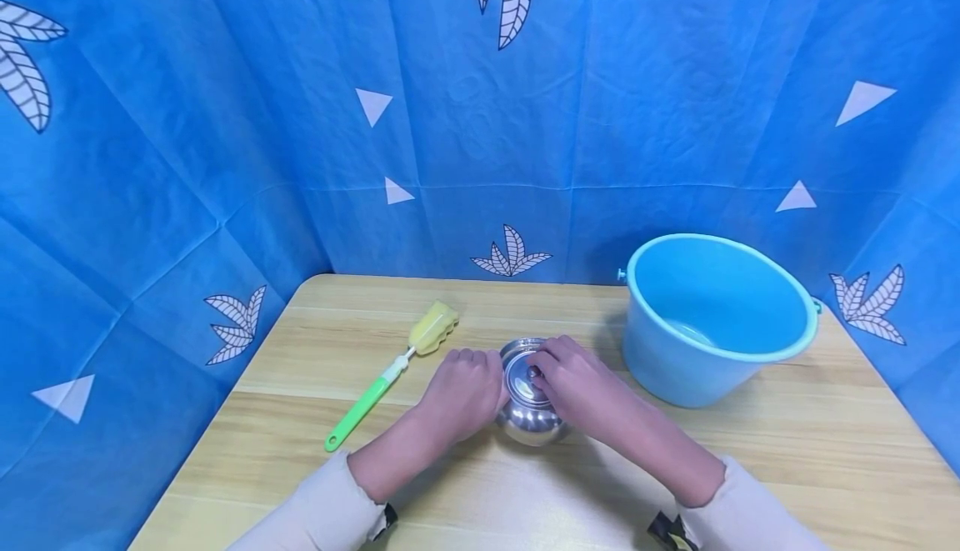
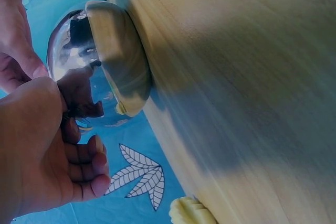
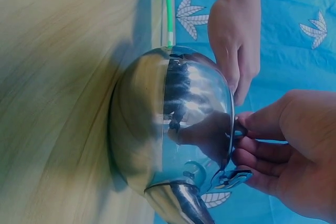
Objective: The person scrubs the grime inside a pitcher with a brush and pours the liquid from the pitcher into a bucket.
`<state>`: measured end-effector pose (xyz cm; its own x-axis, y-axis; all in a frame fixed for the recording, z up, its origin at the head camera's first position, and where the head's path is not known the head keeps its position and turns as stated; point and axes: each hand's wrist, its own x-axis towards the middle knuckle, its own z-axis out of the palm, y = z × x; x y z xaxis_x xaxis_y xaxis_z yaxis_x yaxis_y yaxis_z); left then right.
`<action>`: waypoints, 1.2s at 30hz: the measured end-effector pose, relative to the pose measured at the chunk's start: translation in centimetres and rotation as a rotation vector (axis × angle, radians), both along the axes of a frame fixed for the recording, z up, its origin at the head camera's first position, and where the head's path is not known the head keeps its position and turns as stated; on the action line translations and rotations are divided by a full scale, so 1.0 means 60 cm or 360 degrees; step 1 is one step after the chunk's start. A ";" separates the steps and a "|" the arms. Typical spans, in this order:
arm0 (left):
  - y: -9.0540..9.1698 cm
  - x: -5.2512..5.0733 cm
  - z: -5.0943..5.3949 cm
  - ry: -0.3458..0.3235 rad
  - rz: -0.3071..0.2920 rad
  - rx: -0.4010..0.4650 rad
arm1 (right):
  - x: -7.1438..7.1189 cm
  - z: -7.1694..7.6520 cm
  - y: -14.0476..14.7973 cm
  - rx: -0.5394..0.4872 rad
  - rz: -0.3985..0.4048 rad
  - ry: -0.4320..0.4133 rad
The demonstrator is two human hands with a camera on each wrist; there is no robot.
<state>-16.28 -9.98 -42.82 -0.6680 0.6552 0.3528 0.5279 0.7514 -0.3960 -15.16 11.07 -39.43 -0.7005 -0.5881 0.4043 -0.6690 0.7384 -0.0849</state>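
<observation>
Pale sleeves (image 1: 322,505) sit nearest, below the steel pot (image 1: 528,430), upright mid-surface (image 1: 262,434). Left grip (image 1: 467,388) pinches at its rim, prob. to steady it; right grip (image 1: 570,380) has the knob (image 3: 240,128) of the lid (image 1: 522,388) betw. thumb & fingertips, presumably as that's the handiest hold. Sponge brush (image 1: 367,405) lies off L, blue bucket (image 1: 667,359) stands R, both apart from pot, maybe leaving elbow room.

On the desk (image 1: 832,443), a teapot (image 1: 531,428) with its lid (image 1: 522,386) on top stands between a brush (image 1: 391,369) to the left and a bucket (image 1: 667,359) to the right, farther back. A cloth (image 1: 480,134) hangs behind.
</observation>
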 end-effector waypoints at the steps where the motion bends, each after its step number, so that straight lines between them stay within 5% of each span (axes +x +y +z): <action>1: 0.000 0.000 0.000 -0.0003 0.0001 0.0000 | 0.000 0.000 0.000 0.0006 -0.0003 -0.0005; 36: 0.002 0.001 0.003 -0.0033 0.0028 -0.0023 | 0.002 0.007 -0.002 0.0009 -0.0026 -0.0065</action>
